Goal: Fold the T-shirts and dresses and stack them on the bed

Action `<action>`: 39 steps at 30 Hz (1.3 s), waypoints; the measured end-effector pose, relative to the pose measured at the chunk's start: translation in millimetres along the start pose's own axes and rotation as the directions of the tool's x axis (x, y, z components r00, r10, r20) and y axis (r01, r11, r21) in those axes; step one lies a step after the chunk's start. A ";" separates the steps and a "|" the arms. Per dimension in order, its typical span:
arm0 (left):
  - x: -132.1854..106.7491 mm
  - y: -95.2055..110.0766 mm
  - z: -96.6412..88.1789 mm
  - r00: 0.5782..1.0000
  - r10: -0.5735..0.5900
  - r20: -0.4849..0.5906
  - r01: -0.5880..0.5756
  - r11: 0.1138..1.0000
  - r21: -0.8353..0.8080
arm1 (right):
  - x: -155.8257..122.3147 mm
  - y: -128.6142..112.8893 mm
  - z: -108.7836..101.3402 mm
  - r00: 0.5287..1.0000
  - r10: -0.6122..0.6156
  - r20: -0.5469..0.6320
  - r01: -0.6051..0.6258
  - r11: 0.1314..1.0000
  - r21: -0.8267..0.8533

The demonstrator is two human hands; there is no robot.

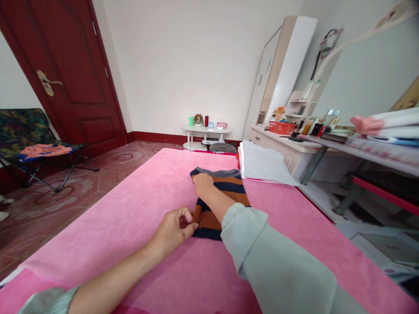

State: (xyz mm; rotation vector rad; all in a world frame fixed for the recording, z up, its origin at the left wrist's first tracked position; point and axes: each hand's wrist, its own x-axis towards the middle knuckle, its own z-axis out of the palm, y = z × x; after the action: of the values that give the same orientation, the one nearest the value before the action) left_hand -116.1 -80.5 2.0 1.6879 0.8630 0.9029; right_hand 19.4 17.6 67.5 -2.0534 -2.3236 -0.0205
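A folded garment with brown and navy stripes (229,185) lies on the pink bed cover (137,205). My left hand (175,226) pinches its near left corner, fingers closed on the cloth. My right hand (202,183) rests on the garment's far left edge, fingers curled down onto the fabric. My right forearm in a pale green sleeve (271,257) lies across the garment and hides part of it.
A folded white cloth pile (262,163) sits at the bed's far right edge. Right of the bed stands a dresser with a red basket (281,127) and bottles. A small white table (205,131), a folding chair (36,148) and a red door (72,65) lie beyond.
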 end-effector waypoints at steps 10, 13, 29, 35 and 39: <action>14.4 38.7 29.4 0.991 0.133 -0.007 -0.132 0.989 0.061 | -37.3 95.0 25.6 0.855 0.494 -0.159 -0.178 0.566 0.805; 17.6 46.3 46.0 0.982 0.186 0.019 -0.186 0.961 0.203 | -57.7 106.3 35.9 0.831 0.539 -0.136 -0.171 0.481 0.860; 11.5 23.2 15.6 0.995 0.059 -0.083 -0.053 0.996 0.073 | -55.7 48.3 8.8 0.966 -0.105 -0.234 0.243 0.668 0.704; 4.8 10.2 -3.2 0.995 -0.048 -0.086 0.051 0.998 0.024 | -81.0 81.7 1.9 0.935 0.254 -0.248 -0.145 0.910 0.387; 20.5 14.9 -2.6 0.991 -0.099 -0.092 0.091 0.992 -0.093 | -96.3 135.6 -1.0 0.887 0.444 -0.127 -0.421 0.890 0.174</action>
State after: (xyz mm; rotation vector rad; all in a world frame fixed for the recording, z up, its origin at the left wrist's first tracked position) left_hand -106.9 -65.3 20.3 1.5243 0.9463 0.9497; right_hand 165.8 -61.3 62.4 -2.3444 -1.6762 -0.0079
